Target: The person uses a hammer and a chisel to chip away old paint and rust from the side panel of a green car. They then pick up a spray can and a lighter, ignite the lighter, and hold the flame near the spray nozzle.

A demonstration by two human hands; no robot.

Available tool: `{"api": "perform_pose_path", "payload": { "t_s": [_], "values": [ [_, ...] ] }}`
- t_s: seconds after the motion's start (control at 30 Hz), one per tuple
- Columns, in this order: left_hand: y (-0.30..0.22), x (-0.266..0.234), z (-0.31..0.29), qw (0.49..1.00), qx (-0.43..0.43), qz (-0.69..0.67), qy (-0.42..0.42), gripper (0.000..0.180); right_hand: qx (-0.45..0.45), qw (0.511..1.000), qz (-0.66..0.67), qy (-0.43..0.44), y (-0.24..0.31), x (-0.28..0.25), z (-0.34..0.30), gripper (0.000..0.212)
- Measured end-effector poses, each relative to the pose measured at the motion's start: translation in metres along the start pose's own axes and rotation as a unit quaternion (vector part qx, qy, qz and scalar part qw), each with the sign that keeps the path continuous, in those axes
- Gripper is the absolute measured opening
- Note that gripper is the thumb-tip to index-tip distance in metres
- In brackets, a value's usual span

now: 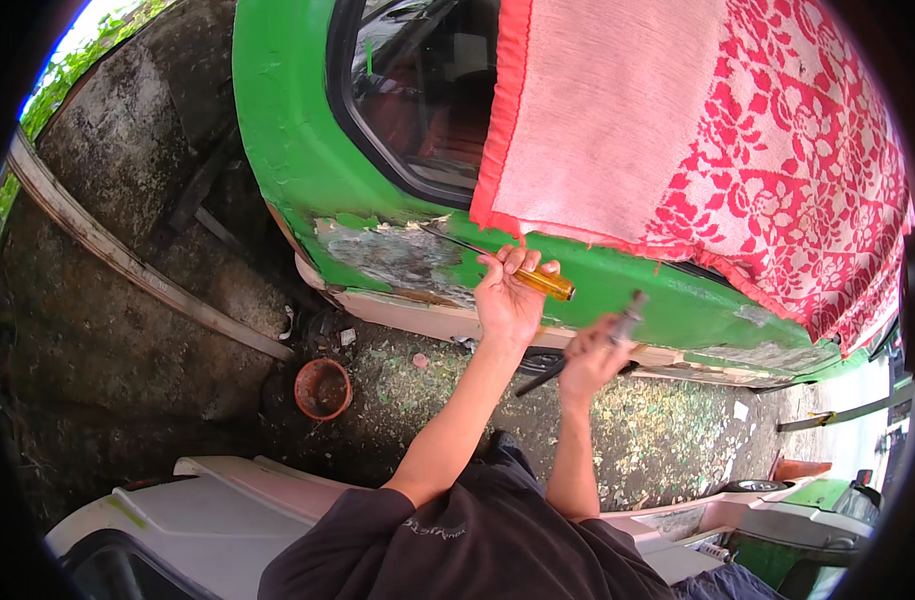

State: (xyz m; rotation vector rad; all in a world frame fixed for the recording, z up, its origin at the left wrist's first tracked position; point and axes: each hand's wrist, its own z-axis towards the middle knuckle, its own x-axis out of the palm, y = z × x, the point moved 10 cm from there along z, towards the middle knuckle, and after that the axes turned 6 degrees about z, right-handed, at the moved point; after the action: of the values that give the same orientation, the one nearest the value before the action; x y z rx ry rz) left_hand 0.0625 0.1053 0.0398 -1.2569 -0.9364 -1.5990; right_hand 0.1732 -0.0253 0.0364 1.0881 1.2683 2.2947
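Head view: blanket (617, 110) partly covers green vehicle (287, 120) near amber-handled tool (549, 284).

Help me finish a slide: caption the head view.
Left hand holds amber-handled screwdriver at flaking paint on green vehicle; right hand grips hammer.

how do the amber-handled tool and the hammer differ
The amber-handled tool is in the left hand, the hammer in the right hand. The tool's handle is amber, the hammer's dark. The tool shows crisply; the hammer's head is blurred. Both are hand-held.

Ground (367, 440) — pale flakes (632, 425); reddish bucket (323, 412)
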Motion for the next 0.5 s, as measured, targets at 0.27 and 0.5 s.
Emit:
{"api": "perform_pose_path", "payload": {
  "t_s": [0.27, 0.5],
  "values": [
    [-0.004, -0.003, -0.001, 1.000, 0.009, -0.019, -0.010, 0.031, 0.056, 0.998, -0.009, -0.012, 0.011, -0.013, 0.008, 0.026],
    [-0.006, -0.004, -0.008, 1.000, -0.008, 0.006, -0.004, 0.031, 0.095, 0.995, 0.011, -0.006, -0.005, -0.022, -0.004, 0.025]
  ]
}}
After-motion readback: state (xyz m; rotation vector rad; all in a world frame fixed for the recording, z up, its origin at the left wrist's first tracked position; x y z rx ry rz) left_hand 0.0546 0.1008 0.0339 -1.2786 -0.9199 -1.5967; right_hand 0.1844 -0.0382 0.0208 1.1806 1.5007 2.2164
